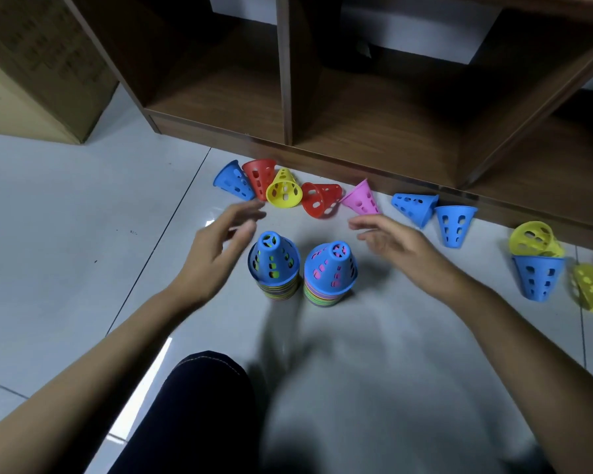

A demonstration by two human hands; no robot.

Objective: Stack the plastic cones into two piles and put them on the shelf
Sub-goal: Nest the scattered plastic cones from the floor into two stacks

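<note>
Both hands, left hand (220, 248) and right hand (396, 246), hovered empty with fingers spread over two blue-topped cone piles (274, 268) (329, 273) on the floor (65, 217).

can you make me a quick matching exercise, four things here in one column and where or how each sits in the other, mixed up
Things:
1. left pile
2. pink cone
3. left hand
4. shelf

Places or states:
A. lying on its side near the shelf base
B. open, holding nothing
C. standing upright, blue cone on top
D. no cones in its compartments

Pairs: 1-C, 2-A, 3-B, 4-D
</note>
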